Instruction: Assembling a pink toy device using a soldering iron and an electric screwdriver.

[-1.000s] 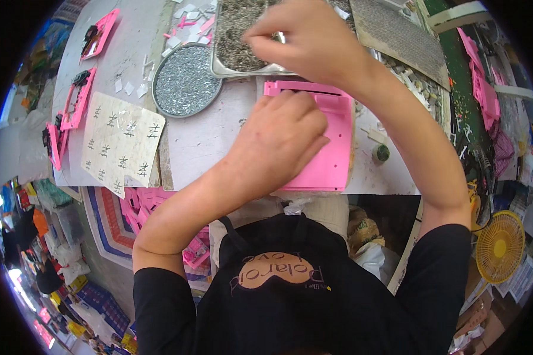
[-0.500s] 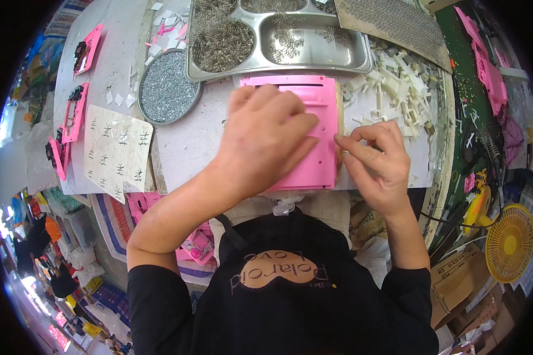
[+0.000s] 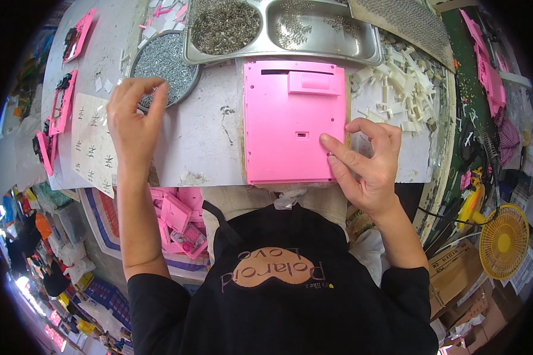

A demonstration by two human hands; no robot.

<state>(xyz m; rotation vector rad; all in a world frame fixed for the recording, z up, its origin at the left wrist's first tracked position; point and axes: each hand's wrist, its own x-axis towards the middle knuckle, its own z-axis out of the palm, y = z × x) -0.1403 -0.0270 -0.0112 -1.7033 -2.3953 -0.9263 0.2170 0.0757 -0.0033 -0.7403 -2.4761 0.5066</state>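
A pink plastic panel [image 3: 278, 115] lies flat on the table before me, with a long slot and a raised block at its far end and a small rectangular cutout near its middle. My right hand [image 3: 370, 163] is at the panel's right edge. Its index fingertip rests on or just over the pink surface, thumb apart from it, other fingers curled. My left hand [image 3: 135, 112] is at the near left rim of a round bowl of small silver screws [image 3: 169, 65]. Thumb and index tips are pinched together; anything between them is too small to make out.
A metal tray [image 3: 320, 44] of small springs stands beyond the panel. White plastic parts [image 3: 400, 83] are heaped to its right. At left are a marked paper sheet [image 3: 89, 139] and pink frames with black parts [image 3: 62, 103]. A yellow fan [image 3: 503, 241] stands at lower right.
My left hand has moved left from over the panel to the screw bowl, uncovering the panel. My right hand has stayed by the panel's right edge, its index finger now over the panel.
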